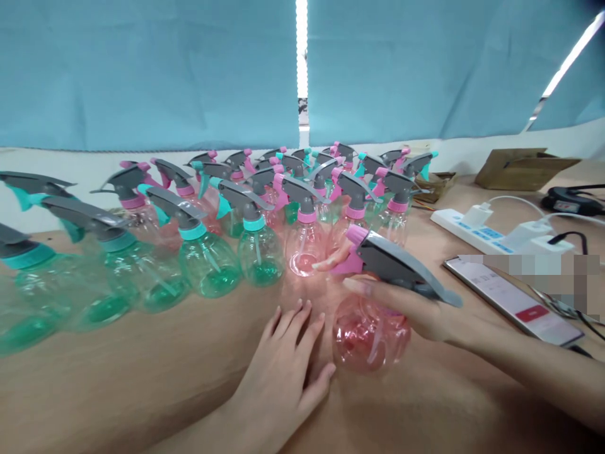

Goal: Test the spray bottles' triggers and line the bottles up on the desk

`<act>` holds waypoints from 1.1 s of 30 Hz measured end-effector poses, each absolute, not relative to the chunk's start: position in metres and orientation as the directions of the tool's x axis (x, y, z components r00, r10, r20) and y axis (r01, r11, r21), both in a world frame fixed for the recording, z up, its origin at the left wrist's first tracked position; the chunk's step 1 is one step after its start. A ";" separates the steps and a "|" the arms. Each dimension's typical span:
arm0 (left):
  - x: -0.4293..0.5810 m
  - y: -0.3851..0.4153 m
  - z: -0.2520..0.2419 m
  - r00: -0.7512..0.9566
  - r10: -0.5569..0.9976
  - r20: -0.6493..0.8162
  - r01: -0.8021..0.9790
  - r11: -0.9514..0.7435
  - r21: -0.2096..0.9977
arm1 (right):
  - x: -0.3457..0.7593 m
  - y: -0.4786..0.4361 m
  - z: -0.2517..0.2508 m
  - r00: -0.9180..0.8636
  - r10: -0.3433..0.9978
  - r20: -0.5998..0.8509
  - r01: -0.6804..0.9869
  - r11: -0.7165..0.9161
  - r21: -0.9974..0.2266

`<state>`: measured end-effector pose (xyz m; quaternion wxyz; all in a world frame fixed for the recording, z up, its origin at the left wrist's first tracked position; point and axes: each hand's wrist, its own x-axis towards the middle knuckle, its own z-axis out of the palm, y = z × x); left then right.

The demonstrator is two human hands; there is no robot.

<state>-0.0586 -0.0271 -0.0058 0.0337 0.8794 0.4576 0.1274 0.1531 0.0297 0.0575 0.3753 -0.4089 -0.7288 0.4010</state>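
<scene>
A pink see-through spray bottle [371, 337] with a grey and pink trigger head stands near me, slightly right of the middle. My right hand [420, 306] is wrapped around its neck, just under the grey head. To the left of that bottle, my left hand [286, 366] lies flat on the table [189, 372], fingers stretched out and nothing in it. Beyond my hands stand several more spray bottles in close rows. A green one [261, 252] and another pink one [305, 243] are in the front row.
On the right lie a phone [510, 299] with a lit screen and a white power strip [472, 232] with plugs and cables. Behind them are a brown cardboard piece [524, 169] and a black device [570, 200]. A blue cloth [155, 75] hangs at the back.
</scene>
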 end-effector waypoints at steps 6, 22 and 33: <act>-0.057 -0.027 -0.004 0.545 0.822 0.166 0.798 -0.569 0.196 | 0.144 0.028 0.073 -0.473 0.844 0.251 0.136 0.351 -0.926; -0.058 -0.028 -0.005 0.543 0.817 0.195 0.788 -0.576 0.217 | 0.152 0.028 0.061 -0.457 0.871 0.178 0.255 0.320 -0.912; -0.057 -0.027 -0.004 0.550 0.815 0.183 0.793 -0.579 0.190 | 0.144 0.034 0.066 -0.490 0.834 0.254 0.233 0.406 -0.883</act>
